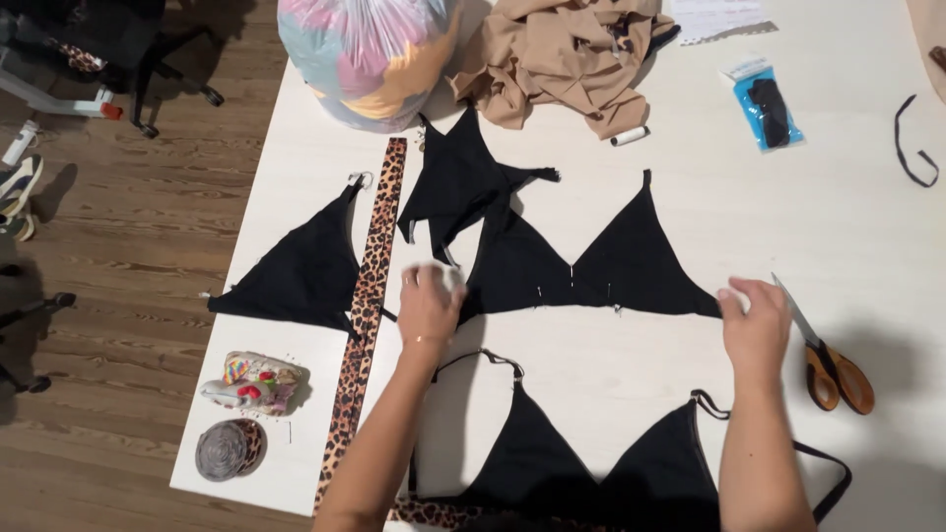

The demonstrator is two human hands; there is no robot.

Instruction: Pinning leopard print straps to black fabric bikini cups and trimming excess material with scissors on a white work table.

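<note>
Two joined black triangular fabric pieces [591, 271], pinned together in the middle, lie flat on the white table [631, 365]. My left hand [429, 303] pinches their left corner and my right hand [755, 320] pinches their right corner, stretching the lower edge between them. A finished black triangle top with straps [591, 463] lies nearer me, under my forearms. Another black triangle [301, 271] lies at the left and a crumpled black piece [458, 182] lies behind.
A leopard-print strip [370, 305] runs down the table's left side. Scissors with brown handles [833, 369] lie right of my right hand. A pincushion [251, 382], a ribbon roll [227, 448], beige fabric [567, 54], a stuffed plastic bag [365, 49] and a blue packet [767, 108] lie around.
</note>
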